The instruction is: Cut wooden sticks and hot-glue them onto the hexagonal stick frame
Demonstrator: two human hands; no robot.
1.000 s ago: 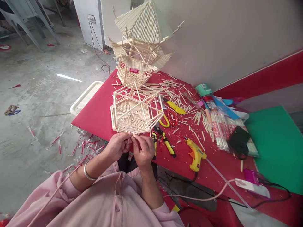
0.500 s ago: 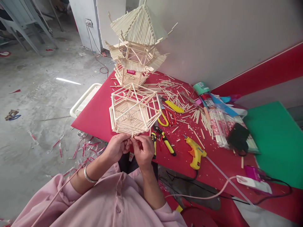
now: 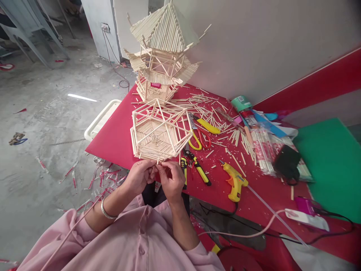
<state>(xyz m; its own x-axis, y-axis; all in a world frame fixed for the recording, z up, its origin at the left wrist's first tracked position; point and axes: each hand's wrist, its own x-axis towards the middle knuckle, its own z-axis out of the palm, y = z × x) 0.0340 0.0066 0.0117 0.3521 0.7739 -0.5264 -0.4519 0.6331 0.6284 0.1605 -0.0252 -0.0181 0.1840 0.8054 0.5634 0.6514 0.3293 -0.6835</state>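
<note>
Concrete floor across left of frame, grey, littered with red scraps toward the table corner. White tray next, pressed against the left edge of red table. Silver bangle on the wrist at lower left, above a pink sleeve.

Pinches a short stick with left hand at lower centre, fingers curled in, thumb and forefinger closed on it. Meets it from the other side with right hand, fingertips likewise closed on the same short stick, the two hands' fingertips touching. Holds that stick at the near rim of hexagonal stick frame, flat on the table just above the hands in the frame; touching the rim or not, impossible to tell.

Behind the frame, at top centre, tiered stick tower, upright, peaked roof on top. Right of the hands, pliers with yellow-and-black handles, beside the frame's lower right corner. Above those, scissors with red and yellow loops, then yellow cutter. Loose sticks scattered over the table's middle. Yellow glue gun on its side, well apart from both hands. Further right, clear packets of sticks, a black bundle, and green sheet at right edge of frame.
</note>
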